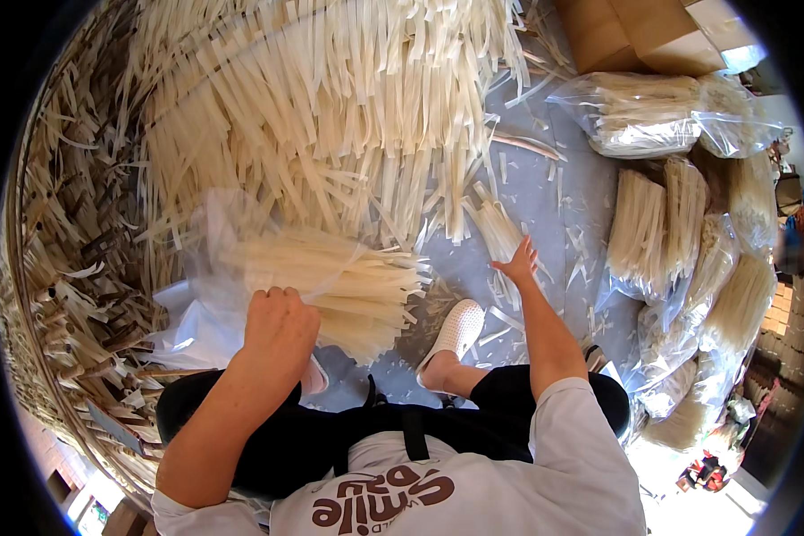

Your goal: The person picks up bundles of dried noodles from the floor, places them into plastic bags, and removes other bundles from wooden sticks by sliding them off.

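My left hand (283, 320) is curled shut on the rim of a clear plastic bag (218, 224). A thick bundle of pale, flat dried strips (355, 288), which look like dried noodles, lies partly inside the bag, its ends fanned out toward the right. Fingers spread, my right hand (519, 262) holds nothing; it is over or beside a small loose bundle of the same strips (497, 228) on the grey floor. Whether it touches them I cannot tell. The fingertips of my left hand are hidden from view.
A broad heap of strips (308, 120) spreads ahead. Filled clear bags (650, 120) are piled along the right, below a cardboard box (636, 33). On the left stand woven racks (60, 315) with stick ends and strip scraps. Broken pieces litter the grey floor (536, 181) around my white shoe (459, 328).
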### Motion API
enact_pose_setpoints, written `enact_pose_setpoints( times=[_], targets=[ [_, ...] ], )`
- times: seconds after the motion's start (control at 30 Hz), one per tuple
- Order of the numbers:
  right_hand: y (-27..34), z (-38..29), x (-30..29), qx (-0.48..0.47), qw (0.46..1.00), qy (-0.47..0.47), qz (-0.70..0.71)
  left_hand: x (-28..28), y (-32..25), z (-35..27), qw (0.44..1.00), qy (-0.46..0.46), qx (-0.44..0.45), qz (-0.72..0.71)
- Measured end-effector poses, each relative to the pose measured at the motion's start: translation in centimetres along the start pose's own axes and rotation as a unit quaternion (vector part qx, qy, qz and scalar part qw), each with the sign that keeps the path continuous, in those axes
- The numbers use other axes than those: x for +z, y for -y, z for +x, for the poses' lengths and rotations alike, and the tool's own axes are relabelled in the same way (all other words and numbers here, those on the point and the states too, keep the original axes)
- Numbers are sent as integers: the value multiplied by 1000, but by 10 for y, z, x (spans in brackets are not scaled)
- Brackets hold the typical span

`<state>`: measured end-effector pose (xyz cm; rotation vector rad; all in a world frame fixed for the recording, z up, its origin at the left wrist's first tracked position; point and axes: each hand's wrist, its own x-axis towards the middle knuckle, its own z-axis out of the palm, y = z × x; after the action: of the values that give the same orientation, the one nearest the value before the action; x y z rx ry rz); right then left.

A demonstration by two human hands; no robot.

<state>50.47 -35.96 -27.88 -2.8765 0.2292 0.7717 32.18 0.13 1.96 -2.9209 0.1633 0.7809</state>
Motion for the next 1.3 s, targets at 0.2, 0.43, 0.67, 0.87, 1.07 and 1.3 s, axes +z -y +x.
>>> enact_pose_setpoints(
  times=[0.2, 0.43, 0.67, 0.87, 1.07, 1.3],
  targets=[
    [5, -9, 4, -39, 998, -23, -52, -7, -2, 3, 1000, 19, -1, 6],
    [-5, -19, 28, -46, 998, -39, 20, -2, -3, 2, 1000, -12, 9, 10],
    [34, -51, -17, -192, 951, -202, 136, -1, -2, -8, 999, -44, -3, -14],
    [91, -120, -41, -385, 913, -120, 67, 8, 4, -6, 996, -72, -27, -47],
    [114, -175, -26, -498, 865, -57, 21, 14, 10, -16, 994, -88, -17, -62],
    [175, -250, -15, -391, 920, 1, -18, 21, 8, -23, 996, -70, 11, -51]
  ],
)
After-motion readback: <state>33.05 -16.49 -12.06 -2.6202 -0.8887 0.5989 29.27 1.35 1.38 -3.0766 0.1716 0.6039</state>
